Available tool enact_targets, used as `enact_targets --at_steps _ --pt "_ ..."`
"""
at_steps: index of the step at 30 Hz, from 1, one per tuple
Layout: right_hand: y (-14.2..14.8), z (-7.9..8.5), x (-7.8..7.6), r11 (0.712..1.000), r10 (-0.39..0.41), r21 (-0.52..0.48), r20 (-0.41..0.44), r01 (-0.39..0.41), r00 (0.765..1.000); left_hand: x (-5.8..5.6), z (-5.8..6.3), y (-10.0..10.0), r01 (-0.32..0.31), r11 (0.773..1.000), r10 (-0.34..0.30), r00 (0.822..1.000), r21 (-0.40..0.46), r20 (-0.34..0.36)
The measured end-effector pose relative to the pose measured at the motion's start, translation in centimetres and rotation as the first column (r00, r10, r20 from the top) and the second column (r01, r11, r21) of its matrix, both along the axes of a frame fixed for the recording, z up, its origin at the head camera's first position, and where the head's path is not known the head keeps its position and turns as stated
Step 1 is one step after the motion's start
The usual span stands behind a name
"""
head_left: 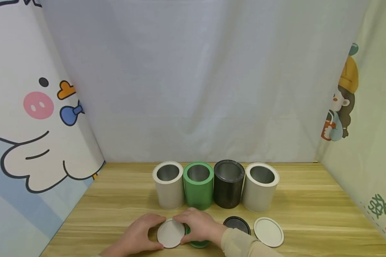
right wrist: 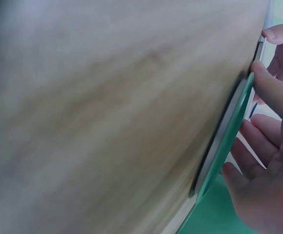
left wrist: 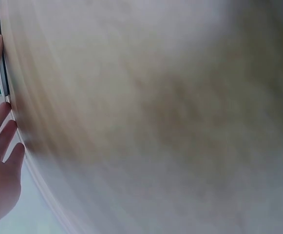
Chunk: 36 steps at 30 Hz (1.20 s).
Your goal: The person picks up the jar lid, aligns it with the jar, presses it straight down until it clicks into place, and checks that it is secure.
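Observation:
A round white lid (head_left: 171, 233) lies near the table's front between both hands. From its left side my left hand (head_left: 141, 232) grips the rim, thumb at the near edge and fingers at the far edge. My right hand (head_left: 200, 225) holds the same lid from the right in a similar way. Beneath the right hand is a green lid (head_left: 199, 244), partly covered; in the right wrist view this green lid (right wrist: 231, 129) appears edge-on beside the fingers. The left wrist view shows the left hand (left wrist: 0, 165) at its left border, with mostly blurred tabletop.
Behind the lids stand four-sided neighbours in a row: a white can (head_left: 170, 196), a green can (head_left: 198, 195), a black can (head_left: 228, 192) and another white can (head_left: 260, 198), all upright. A black lid (head_left: 237, 224) and a second white lid (head_left: 268, 232) lie at right on the wooden table (head_left: 325, 214).

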State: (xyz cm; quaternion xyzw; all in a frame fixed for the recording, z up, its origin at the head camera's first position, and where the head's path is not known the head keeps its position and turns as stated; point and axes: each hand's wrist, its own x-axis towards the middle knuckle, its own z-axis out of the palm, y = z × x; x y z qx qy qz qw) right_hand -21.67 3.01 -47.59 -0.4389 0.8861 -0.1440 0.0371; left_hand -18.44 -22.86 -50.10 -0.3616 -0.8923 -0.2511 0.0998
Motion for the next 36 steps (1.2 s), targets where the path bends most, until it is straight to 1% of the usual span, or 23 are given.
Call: enact_targets --at_steps 6,14,21,27,29,32,36 --pt "-0.1 0.0 0.0 1.000 -0.008 -0.018 0.004 0.008 1.000 -0.1 0.1 -0.1 0.012 1.000 -0.012 1.000 0.011 0.026" --pt "-0.3 -0.1 0.0 0.999 -0.027 -0.030 -0.002 0.027 1.000 -0.2 -0.1 -0.3 0.023 0.999 -0.023 1.000 0.043 0.005" --pt "-0.3 0.0 0.1 0.998 -0.034 -0.050 0.020 0.035 0.999 -0.3 -0.1 -0.5 0.016 0.999 -0.019 0.998 0.047 0.056" --pt "-0.1 -0.1 -0.2 0.993 -0.014 -0.116 0.095 0.025 0.995 -0.2 0.1 -0.8 0.005 0.997 -0.015 0.993 0.078 0.120" --pt "0.0 0.0 -0.2 0.990 -0.013 -0.136 0.123 0.030 0.992 0.0 0.3 -0.8 0.004 0.995 -0.016 0.993 0.101 0.120" --pt "0.2 0.1 -0.3 0.985 -0.006 -0.170 0.163 0.034 0.987 0.1 0.4 -0.9 0.008 0.990 -0.022 0.995 0.140 0.098" --pt "0.5 0.3 -0.4 0.969 0.019 -0.246 0.203 0.032 0.979 0.3 0.9 -1.0 -0.005 0.980 -0.015 0.995 0.201 0.097"
